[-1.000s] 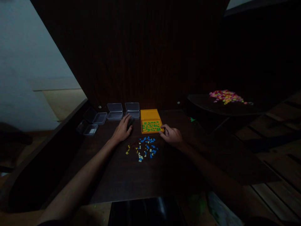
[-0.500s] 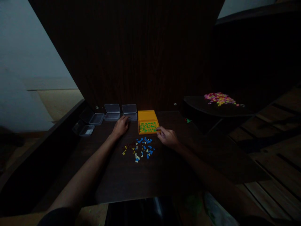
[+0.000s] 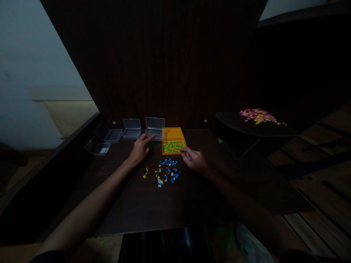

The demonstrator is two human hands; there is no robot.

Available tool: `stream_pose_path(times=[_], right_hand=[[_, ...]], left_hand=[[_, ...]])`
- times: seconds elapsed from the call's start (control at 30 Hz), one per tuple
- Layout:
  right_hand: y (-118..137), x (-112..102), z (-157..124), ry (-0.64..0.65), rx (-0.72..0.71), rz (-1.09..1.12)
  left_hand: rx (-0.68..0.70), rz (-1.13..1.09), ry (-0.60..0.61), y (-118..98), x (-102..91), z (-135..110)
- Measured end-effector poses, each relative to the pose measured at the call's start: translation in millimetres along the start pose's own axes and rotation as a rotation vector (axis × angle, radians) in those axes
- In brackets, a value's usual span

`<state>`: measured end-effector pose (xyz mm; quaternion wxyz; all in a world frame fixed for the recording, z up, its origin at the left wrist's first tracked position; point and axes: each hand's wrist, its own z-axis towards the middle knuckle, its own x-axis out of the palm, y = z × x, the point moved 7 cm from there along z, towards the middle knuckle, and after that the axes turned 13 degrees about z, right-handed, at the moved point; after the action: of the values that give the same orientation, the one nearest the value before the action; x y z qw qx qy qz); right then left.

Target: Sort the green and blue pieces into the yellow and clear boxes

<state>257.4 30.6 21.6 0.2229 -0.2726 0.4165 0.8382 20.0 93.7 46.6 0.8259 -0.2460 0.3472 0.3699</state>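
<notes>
On the dark wooden desk (image 3: pixel 153 208), the left hand (image 3: pixel 140 149) lies palm down with its fingers stretched forward, the fingertips touching the front edge of a small clear plastic box (image 3: pixel 154 133) whose lid stands raised. It grips nothing. The right hand (image 3: pixel 194 160) is loosely curled just beside the near right corner of an orange tray (image 3: pixel 173 141), thumb and forefinger pinched together at the tray's edge; whether a piece sits between them is too small and dim to tell. The tray is partly covered with little green bricks (image 3: pixel 172 147). Between the two hands, a little nearer the person, lies a loose scatter of small bricks (image 3: pixel 164 173), mostly blue with some yellow, white and dark ones. To the left of the touched box stand more clear boxes in a row: one just beside it (image 3: pixel 131 132), another further left (image 3: pixel 113 135), and a fourth (image 3: pixel 101 149) nearer the desk's left edge. Well apart to the right, on a dark round shelf (image 3: pixel 246 128), sits a heap of pink and yellow pieces (image 3: pixel 257 115).
</notes>
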Motion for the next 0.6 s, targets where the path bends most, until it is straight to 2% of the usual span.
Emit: stream_pose_path(times=[0.13, 0.27, 0.53, 0.6], right_hand=[[23, -5, -2, -0.095, -0.123, 0.019], [36, -3, 0, -0.153, -0.15, 0.028], [36, 9, 12, -0.083, -0.215, 0.094], [34, 7, 13, -0.105, -0.221, 0.136]], left_hand=[[0.057, -0.06, -0.047, -19, -17.6, -4], [0.074, -0.14, -0.087, -36, -29.4, -10], [0.177, -0.231, -0.099, -66, -34.6, -21], [0.212, -0.226, -0.098, -72, -34.3, -22]])
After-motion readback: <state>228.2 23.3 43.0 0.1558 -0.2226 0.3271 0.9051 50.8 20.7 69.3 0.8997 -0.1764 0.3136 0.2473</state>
